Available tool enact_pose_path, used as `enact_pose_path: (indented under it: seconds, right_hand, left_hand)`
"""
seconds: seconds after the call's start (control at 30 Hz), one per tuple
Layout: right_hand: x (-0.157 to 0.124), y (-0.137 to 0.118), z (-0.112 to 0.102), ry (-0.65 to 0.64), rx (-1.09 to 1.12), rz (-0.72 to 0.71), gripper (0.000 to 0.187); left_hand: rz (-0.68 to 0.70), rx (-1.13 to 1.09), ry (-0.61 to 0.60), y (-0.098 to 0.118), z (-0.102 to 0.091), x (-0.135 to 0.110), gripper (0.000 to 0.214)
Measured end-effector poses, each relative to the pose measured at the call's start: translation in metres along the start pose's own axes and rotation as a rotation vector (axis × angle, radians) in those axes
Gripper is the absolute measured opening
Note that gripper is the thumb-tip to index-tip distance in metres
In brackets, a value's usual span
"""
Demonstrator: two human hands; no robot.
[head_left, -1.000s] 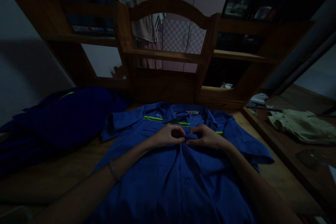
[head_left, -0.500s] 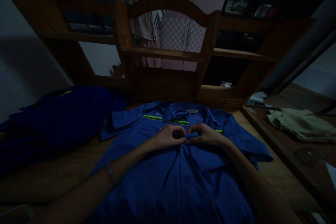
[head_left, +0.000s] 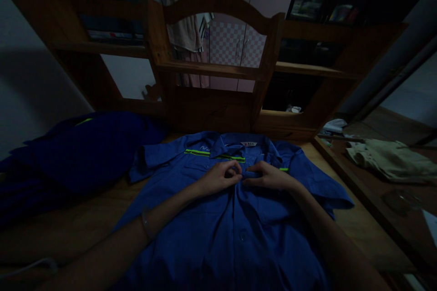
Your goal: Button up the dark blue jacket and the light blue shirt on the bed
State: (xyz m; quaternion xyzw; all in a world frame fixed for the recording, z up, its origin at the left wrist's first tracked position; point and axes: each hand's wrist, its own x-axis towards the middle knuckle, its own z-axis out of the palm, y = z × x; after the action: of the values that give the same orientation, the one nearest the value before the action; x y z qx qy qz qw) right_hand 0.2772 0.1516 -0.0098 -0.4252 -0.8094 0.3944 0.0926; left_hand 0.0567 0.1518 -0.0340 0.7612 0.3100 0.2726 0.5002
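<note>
A blue short-sleeved work shirt [head_left: 205, 218] with yellow-green stripes lies face up on the wooden desk, its collar at the far side. Both hands meet at the upper part of its front opening. My left hand [head_left: 221, 176] pinches the front edge between thumb and fingers. Close beside it, my right hand [head_left: 268, 175] grips a raised fold of the same front edge. Whatever small part lies between the fingertips is hidden. Lower on the front, a button [head_left: 243, 235] shows.
Darker blue clothing [head_left: 82, 154] is heaped on the left. A wooden shelf frame [head_left: 215, 70] rises behind the shirt. To the right are a pale folded cloth [head_left: 389, 159] and a clear glass object [head_left: 404, 201]. A white cable [head_left: 30, 266] lies at lower left.
My fingertips have shifted slightly at the shirt's front edge, with the hands a little further apart. The shirt lies nearly the same.
</note>
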Motion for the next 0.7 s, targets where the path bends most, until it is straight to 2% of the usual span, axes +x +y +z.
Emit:
enact_pose_path:
  seconds: [0.23, 0.43, 0.7]
  right_hand:
    - [0.005, 0.002, 0.001, 0.046, 0.119, -0.036, 0.034]
    - [-0.003, -0.004, -0.006, -0.076, 0.177, -0.053, 0.036]
    - [-0.001, -0.003, -0.002, -0.037, 0.25, -0.053, 0.038]
  left_hand:
    - [-0.06, -0.145, -0.104, -0.005, -0.003, 0.001, 0.03]
    - [-0.122, -0.17, -0.072, -0.01, 0.001, 0.002, 0.03]
    - [-0.073, -0.134, -0.077, -0.011, 0.0, 0.001, 0.024]
